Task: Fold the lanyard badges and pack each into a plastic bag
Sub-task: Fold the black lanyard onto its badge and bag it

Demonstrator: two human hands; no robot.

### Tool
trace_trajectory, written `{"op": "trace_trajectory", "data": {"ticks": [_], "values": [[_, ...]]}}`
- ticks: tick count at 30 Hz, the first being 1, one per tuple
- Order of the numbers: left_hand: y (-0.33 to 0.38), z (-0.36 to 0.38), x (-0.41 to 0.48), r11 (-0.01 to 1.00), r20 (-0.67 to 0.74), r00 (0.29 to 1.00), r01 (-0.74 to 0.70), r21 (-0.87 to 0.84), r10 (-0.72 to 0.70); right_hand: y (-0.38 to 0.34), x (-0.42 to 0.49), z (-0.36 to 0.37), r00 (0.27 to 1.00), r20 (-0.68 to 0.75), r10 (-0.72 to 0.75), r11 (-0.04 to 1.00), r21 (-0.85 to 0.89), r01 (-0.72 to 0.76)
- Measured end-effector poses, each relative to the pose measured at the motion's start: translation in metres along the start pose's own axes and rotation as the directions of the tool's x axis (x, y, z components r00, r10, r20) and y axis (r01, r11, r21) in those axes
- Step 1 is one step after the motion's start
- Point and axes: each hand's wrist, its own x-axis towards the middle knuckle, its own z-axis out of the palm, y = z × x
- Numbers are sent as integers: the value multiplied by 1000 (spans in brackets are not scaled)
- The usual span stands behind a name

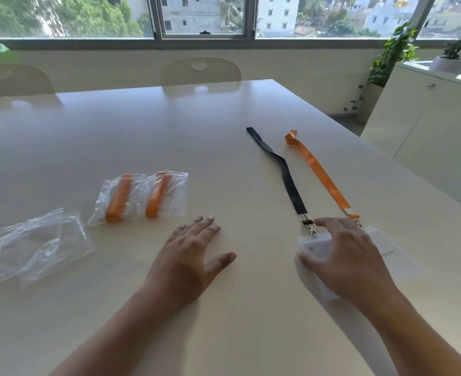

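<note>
The right hand (343,256), fingers spread, presses the badge holders (314,244) at lower right. The left hand (194,248) lies flat and empty mid-frame. From the right hand, the black lanyard (286,172) and orange lanyard (318,169) stretch lengthwise up-frame, leaning left.

Black lanyard (286,175), orange lanyard (318,172): flat, parallel, clipped to badge holders (312,246), apparently two. Packed bags (123,196): two. Empty bags (36,248): far left.
</note>
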Motion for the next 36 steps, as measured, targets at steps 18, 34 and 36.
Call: {"op": "trace_trajectory", "data": {"ticks": [18,34,36], "values": [[-7,-61,-50,620,118,993,104,-778,-19,-138,-30,10,970,-212,-116,830,516,212],[-44,-132,-90,486,-207,942,-54,-872,-266,-238,-24,24,936,-120,-330,387,887,250],[-48,-143,-84,425,-233,928,-93,-900,-290,-241,-13,31,919,-29,-393,139,986,91]]}}
